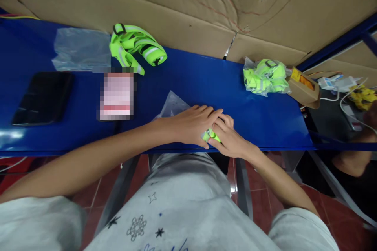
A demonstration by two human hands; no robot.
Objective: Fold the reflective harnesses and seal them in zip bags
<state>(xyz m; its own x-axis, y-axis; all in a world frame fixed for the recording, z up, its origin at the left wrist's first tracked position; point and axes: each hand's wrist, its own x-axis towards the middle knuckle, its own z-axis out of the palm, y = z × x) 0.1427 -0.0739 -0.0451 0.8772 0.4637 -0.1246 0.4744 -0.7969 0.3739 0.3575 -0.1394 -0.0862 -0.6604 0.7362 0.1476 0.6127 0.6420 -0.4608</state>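
Observation:
Both hands meet at the front edge of the blue table. My left hand (194,125) lies palm down over a clear plastic bag (173,104), its fingers curving over the contents and reaching toward the other hand. Neon-green reflective strapping (215,136) inside the bag shows in the gap between the hands. My right hand (229,135) grips the right side of this bundle, fingers bent around it and thumb against the strapping. Most of the bundle is hidden under the hands. One corner of the bag sticks out beyond the left wrist.
On the blue table (188,74) lie a loose neon reflective strap (137,45), a flat plastic bag (82,49), a black phone (43,98) and a blurred-out card (117,96). A bagged neon strap (265,76) and a cardboard box (304,86) sit right. Another person's arm (353,157) shows far right.

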